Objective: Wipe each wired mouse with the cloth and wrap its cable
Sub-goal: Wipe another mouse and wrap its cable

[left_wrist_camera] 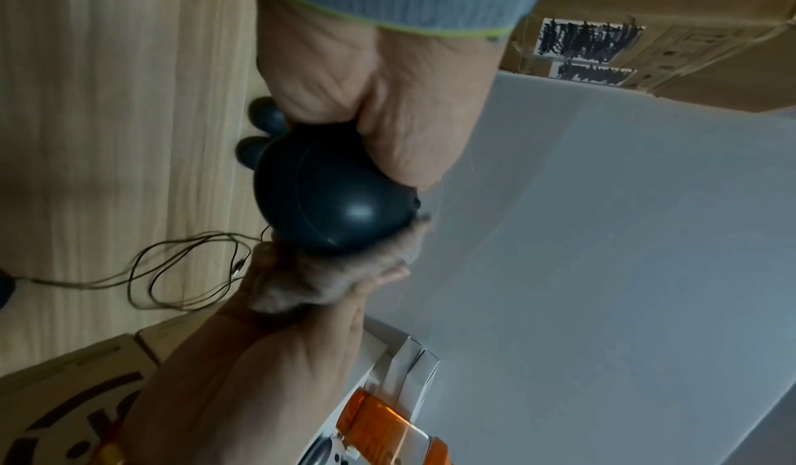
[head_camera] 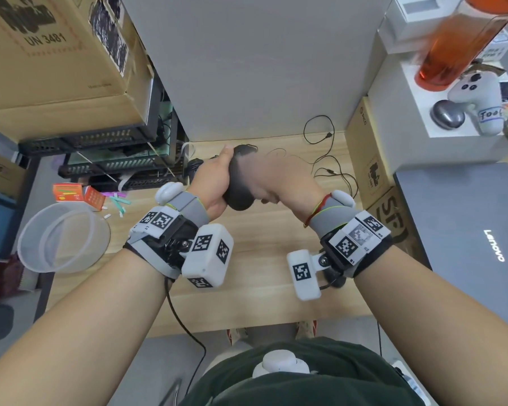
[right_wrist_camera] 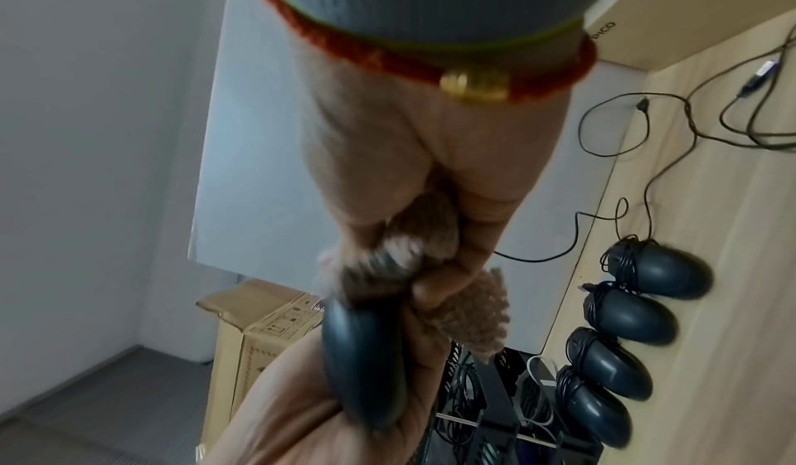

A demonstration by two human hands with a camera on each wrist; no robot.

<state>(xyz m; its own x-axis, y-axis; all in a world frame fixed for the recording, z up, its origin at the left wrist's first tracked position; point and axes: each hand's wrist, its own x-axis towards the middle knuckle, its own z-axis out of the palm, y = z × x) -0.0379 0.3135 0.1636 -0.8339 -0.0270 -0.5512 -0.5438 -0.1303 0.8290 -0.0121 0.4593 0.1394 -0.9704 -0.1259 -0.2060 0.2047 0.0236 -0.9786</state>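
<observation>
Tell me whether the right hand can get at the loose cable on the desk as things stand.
Probably not yet: the right hand is full, its grip bunching the cloth against the mouse. The path to the loose cable itself looks clear.

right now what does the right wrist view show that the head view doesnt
Only the right wrist view shows the four wrapped mice lined up on the desk, cables wound round their bodies. Only the head view shows the laptop, the orange bottle and the clear plastic tub. Both show the left hand gripping the dark mouse while the right hand rubs it with the brown cloth, and loose cables on the wooden desk.
</observation>
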